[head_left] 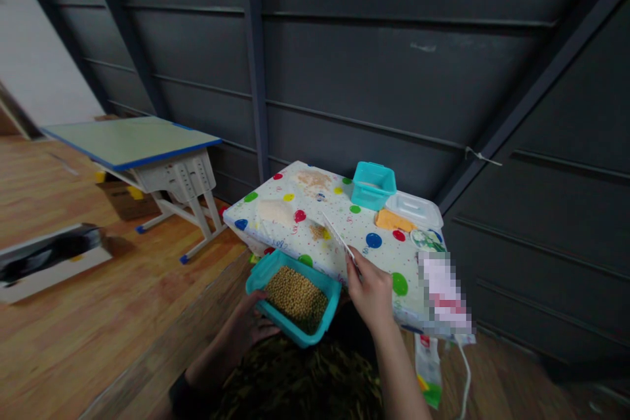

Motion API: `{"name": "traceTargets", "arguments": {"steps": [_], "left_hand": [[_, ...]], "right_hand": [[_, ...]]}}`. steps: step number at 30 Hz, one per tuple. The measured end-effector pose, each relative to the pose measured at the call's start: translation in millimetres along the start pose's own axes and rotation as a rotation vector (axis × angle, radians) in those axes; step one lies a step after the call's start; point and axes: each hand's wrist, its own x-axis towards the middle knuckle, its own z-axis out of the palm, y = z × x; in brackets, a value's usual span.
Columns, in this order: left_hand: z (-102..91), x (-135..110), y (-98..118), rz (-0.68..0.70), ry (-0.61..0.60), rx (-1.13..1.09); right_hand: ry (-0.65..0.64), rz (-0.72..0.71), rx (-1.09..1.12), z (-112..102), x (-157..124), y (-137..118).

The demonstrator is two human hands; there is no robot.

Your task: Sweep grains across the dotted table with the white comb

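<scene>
My left hand (251,318) grips the near left side of a teal plastic container (256,275). Dry yellowish beans (295,295), like soybeans, fill its lower part, and it is held at the table's front edge. In my right hand (371,285) is a thin, flat white card-like piece (337,235), seen almost edge-on, its far end over the tabletop. A small heap of beans (317,230) lies just left of that end. The table (339,262) has a balloon-print cover. A pale white patch (276,211) and a scattered brownish patch (314,180) lie farther left.
A second teal container (373,187) stands at the back, beside a clear lid (416,209) and an orange cloth (392,220). A plastic packet (427,367) and a white cord (465,374) hang at the right. A desk (142,138) stands left; a dark wall (344,72) rises behind.
</scene>
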Motion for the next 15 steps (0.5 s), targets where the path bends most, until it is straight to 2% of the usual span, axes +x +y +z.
{"name": "traceTargets", "arguments": {"steps": [6, 10, 15], "left_hand": [[10.7, -16.8, 13.0, -0.042, 0.052, -0.069], [11.7, -27.7, 18.4, 0.004, 0.005, -0.094], [5.5, -24.5, 13.7, 0.018, -0.043, -0.103]], "right_hand": [[0.001, -0.045, 0.111, -21.6, -10.0, -27.3], [0.05, -0.099, 0.109, -27.7, -17.3, -45.4], [0.089, -0.115, 0.113, -31.6, -25.7, -60.3]]}}
